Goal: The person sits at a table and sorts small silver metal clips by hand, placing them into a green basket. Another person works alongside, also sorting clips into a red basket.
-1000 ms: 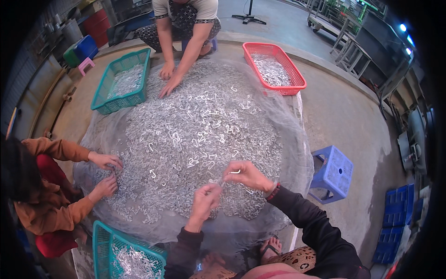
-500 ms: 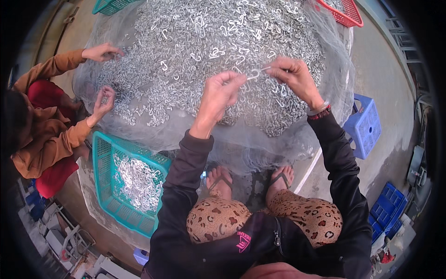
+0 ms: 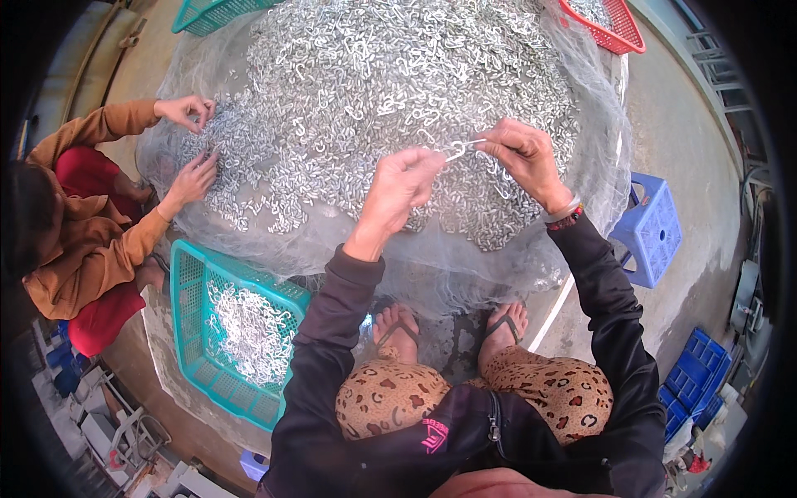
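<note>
Above a broad pile of small silver metal pieces [image 3: 374, 124], my two hands meet, pinched closed. A bright hook-shaped metal piece [image 3: 457, 150] sticks out from the thumb and fingers of my left hand [image 3: 405, 184]. My right hand [image 3: 523, 158], with a bracelet at its wrist, pinches the outer end of a thin metal piece [image 3: 477, 142]; its inner end meets the hook, though I cannot tell whether they are linked. Under the pile lies a pale, sheer net [image 3: 473, 274]. Brighter hook-shaped pieces are scattered over the pile.
To my lower left a teal basket [image 3: 189, 332] holds silver hooks [image 3: 253, 332]. A person in a brown top [image 3: 91, 257] works at the pile's left edge with both hands. A blue plastic stool [image 3: 656, 232] stands right; a red basket [image 3: 610, 33] sits far right.
My hands have shifted slightly down and to the right, still pinching the pieces. The other person's hands have come closer together at the pile. The view has shifted slightly.
</note>
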`<state>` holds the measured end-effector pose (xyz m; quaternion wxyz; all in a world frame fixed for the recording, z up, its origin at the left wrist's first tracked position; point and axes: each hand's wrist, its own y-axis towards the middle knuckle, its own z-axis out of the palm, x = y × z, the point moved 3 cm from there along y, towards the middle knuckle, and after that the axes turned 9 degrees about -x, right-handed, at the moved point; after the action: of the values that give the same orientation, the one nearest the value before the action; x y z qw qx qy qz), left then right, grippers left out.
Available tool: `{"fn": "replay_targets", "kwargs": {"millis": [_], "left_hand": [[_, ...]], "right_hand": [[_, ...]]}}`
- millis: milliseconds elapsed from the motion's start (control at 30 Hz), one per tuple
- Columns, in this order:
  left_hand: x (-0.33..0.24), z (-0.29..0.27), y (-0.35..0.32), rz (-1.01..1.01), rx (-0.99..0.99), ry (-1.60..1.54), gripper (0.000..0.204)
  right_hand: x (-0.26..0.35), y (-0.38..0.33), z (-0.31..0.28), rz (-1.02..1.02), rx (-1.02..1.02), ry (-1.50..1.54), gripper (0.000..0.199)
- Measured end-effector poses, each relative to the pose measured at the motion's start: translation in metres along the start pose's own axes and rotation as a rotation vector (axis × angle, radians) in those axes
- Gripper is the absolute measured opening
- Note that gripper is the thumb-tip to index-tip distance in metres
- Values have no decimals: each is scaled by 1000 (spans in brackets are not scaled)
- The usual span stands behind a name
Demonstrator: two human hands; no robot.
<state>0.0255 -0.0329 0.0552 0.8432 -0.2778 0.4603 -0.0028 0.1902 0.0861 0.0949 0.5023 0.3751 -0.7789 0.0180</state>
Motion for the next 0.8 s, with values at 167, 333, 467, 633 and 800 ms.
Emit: {"fn": "replay_targets", "kwargs": {"millis": [167, 333, 467, 633, 800], "left_hand": [[3, -6, 2, -11, -28, -16, 21], [-5, -4, 2, 318, -108, 354, 21], [-12, 9, -3, 889, -174, 851, 18], [-7, 19, -5, 1011, -105, 883, 11], [-6, 13, -2, 851, -105, 754, 8]], "right_hand": [[3, -4, 5, 245, 173, 101, 16], [1, -7, 6, 608, 168, 302, 24], [-3, -6, 2, 783, 161, 414, 22], [-5, -9, 10, 924, 128, 689, 18], [-8, -17, 17, 953, 193, 688, 19]]}}
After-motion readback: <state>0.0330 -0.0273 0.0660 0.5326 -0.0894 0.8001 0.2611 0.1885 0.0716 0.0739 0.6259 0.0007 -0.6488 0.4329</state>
